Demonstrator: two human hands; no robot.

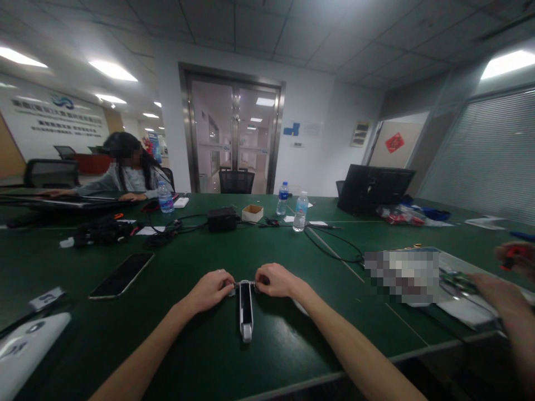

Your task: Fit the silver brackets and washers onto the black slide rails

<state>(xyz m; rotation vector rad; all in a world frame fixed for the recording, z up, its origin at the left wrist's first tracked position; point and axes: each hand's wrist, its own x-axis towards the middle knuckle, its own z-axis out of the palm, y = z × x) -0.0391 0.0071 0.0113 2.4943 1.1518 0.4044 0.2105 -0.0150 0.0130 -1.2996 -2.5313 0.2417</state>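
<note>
A narrow white frame with a dark middle [246, 312] lies lengthwise on the green table [200, 356], its rounded grey-white end toward me. Small metallic parts stick out on both sides of its far end. My left hand [213, 288] pinches the part on the left side, with fingers bent together. On the right side, the fingertips of my right hand [276, 280] close on the matching part. Both wrists come in low over the table, and the fingers hide most of the small parts.
A phone [122, 275] lies to the left, near a white device [33, 345]. Ahead are a small box [252, 213], a black adapter [222, 219] and bottles [300, 211]. A co-worker's hands [497, 287] are at the right, beside a tray [463, 312]. Another person [134, 178] sits far left.
</note>
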